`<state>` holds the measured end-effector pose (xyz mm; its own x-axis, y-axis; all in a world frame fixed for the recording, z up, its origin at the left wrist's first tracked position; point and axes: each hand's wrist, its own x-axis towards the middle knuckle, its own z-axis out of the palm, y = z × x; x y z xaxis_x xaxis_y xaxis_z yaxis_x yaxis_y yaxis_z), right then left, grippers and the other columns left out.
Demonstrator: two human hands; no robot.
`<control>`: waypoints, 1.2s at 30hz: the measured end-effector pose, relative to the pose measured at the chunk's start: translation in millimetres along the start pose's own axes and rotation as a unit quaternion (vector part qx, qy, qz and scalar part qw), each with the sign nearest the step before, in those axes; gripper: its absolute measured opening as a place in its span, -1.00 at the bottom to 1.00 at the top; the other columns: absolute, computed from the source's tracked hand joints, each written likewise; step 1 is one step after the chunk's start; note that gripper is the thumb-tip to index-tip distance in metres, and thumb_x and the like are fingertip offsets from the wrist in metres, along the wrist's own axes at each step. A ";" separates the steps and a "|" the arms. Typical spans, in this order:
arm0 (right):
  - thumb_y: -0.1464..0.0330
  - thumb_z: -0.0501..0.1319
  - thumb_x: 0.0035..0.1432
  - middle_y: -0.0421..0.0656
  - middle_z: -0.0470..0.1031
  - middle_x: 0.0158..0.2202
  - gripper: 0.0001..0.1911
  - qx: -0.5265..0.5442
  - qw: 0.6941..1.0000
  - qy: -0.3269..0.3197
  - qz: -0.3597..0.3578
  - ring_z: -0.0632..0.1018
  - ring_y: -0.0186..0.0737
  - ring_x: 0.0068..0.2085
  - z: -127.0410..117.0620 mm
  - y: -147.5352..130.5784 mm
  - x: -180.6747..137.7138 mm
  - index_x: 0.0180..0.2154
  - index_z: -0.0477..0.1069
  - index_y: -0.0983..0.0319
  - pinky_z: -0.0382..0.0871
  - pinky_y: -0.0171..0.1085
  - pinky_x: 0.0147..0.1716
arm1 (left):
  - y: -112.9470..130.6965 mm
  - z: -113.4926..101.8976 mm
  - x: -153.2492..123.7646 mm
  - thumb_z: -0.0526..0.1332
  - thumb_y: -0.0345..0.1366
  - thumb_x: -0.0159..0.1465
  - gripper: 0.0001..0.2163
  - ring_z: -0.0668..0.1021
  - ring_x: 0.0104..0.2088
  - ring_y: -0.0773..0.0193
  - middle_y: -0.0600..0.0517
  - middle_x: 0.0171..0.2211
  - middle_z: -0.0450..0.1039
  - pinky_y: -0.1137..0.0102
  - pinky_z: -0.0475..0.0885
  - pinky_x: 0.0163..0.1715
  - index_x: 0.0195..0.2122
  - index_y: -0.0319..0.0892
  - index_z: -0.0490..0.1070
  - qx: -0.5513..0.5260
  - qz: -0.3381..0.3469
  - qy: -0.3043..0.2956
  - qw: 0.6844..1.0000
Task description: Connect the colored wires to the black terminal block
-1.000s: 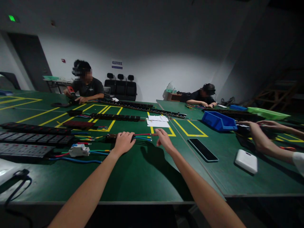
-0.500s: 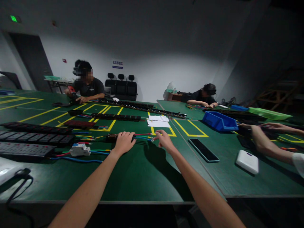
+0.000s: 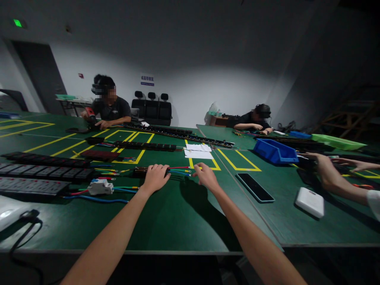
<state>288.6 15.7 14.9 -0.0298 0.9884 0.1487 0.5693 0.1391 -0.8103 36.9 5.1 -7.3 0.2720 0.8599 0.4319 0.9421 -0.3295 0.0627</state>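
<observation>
My left hand (image 3: 156, 177) is closed over a short dark strip (image 3: 140, 171), hiding its middle against the table. Red, green and blue wires (image 3: 178, 171) with ring terminals come out of its right side. My right hand (image 3: 205, 176) hovers just right of the terminals, its fingers loosely bent and apart, with nothing seen between them. A small gap shows between its fingertips and the wire ends. To the left lie black socket strips (image 3: 32, 187) and a white breaker (image 3: 101, 187) joined to coloured wires.
The green table (image 3: 166, 225) has yellow tape outlines. A phone (image 3: 254, 187), a white box (image 3: 309, 202), a blue bin (image 3: 274, 151) and white papers (image 3: 198, 151) lie around. A co-worker's hands (image 3: 326, 168) are at the right; two other people sit across the table.
My right hand has drawn back slightly to the right from the wire terminals. My left hand stays on the strip. The co-worker's hands at the right have shifted.
</observation>
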 end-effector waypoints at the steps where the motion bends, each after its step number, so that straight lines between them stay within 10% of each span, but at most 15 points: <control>1: 0.21 0.08 0.32 -0.20 0.62 -0.42 -0.74 0.027 1.000 -0.008 -0.005 0.37 -0.44 -0.72 0.4 -1.1 -0.2 -0.14 0.41 0.22 0.23 -0.40 -0.64 | 0.1 0.3 -0.1 0.06 -0.10 0.39 -0.64 0.49 0.03 0.01 -0.10 -0.01 0.53 0.11 0.26 0.04 0.13 -0.07 0.39 0.001 0.000 0.001 1.000; 8: 0.19 0.09 0.26 -0.12 0.61 -0.41 -0.68 0.265 0.964 -0.015 -0.011 0.35 -0.42 -0.72 -1.5 -9.9 1.3 -0.12 0.40 0.28 0.20 -0.40 -0.74 | 0.6 -1.6 -0.1 0.06 -0.09 0.39 -0.64 0.49 0.03 0.01 -0.10 -0.01 0.53 0.12 0.26 0.03 0.13 -0.06 0.39 0.001 -0.004 -0.004 1.000; 15: 0.28 0.08 0.30 -0.10 0.63 -0.31 -0.76 0.165 0.985 -0.005 0.053 0.40 -0.43 -0.73 1.3 -0.8 4.5 -0.08 0.36 0.27 0.22 -0.42 -0.75 | -0.2 0.3 0.2 0.06 -0.09 0.39 -0.65 0.49 0.01 0.00 -0.11 -0.02 0.53 0.11 0.26 0.02 0.12 -0.07 0.40 0.006 -0.003 0.001 1.000; 23: 0.25 0.10 0.31 0.00 0.65 -0.17 -0.73 0.352 0.934 -0.036 0.043 0.33 -0.48 -0.69 -7.7 -17.2 -1.2 -0.05 0.39 0.25 0.25 -0.43 -0.72 | -0.5 1.3 0.3 0.07 -0.10 0.39 -0.65 0.49 0.01 -0.01 -0.10 -0.03 0.53 0.10 0.26 0.03 0.11 -0.07 0.40 0.006 -0.004 0.002 1.000; 36: 0.31 0.12 0.23 -0.05 0.61 -0.10 -0.73 0.251 0.966 -0.014 0.067 0.39 -0.48 -0.69 -1.7 -7.5 1.5 -0.04 0.37 0.23 0.24 -0.43 -0.74 | -0.8 0.2 0.6 0.06 -0.10 0.40 -0.65 0.50 0.02 0.03 -0.08 -0.01 0.54 0.11 0.27 0.06 0.12 -0.08 0.40 -0.008 0.003 0.000 1.000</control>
<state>285.6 16.0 22.2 -0.0104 0.9999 0.0133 0.1006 0.0143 -0.9948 36.3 5.9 -7.3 0.2767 0.8580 0.4328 0.9375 -0.3399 0.0744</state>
